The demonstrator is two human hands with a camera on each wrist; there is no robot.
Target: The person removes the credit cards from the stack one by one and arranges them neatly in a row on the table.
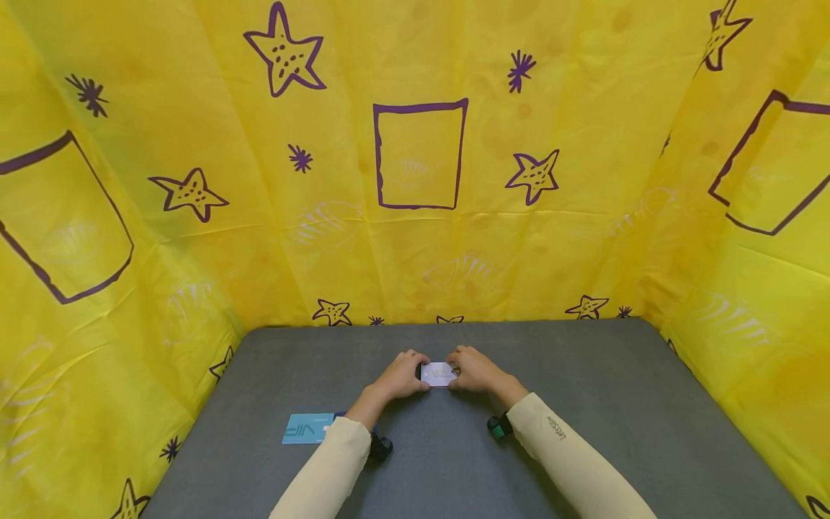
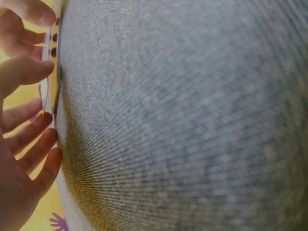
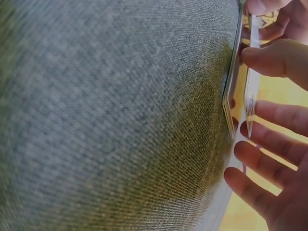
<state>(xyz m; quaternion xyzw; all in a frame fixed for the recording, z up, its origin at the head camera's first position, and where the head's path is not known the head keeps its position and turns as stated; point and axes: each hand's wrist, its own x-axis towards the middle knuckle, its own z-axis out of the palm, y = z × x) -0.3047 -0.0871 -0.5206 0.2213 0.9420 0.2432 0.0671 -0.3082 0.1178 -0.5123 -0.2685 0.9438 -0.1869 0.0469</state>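
White card (image 1: pixel 439 374) hung just above a thin, dark flat item (image 3: pixel 229 98) on the grey tabletop (image 1: pixel 583 404), left grip (image 1: pixel 402 376) and right grip (image 1: pixel 480 370) each pinching one end. I judged that uneven thumb pressure could tip it or free an end; squeezing inward might bow it. Looked slim, pale-faced, faint yellowish "VIP" lettering.

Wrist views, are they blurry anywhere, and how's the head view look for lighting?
Head view: brightly lit; print on the white card looks faint. Left wrist view: the grey tabletop softens toward the right edge. Right wrist view: it blurs toward the left edge; a dark yellowish patch, perhaps shadow, lies near the right hand.
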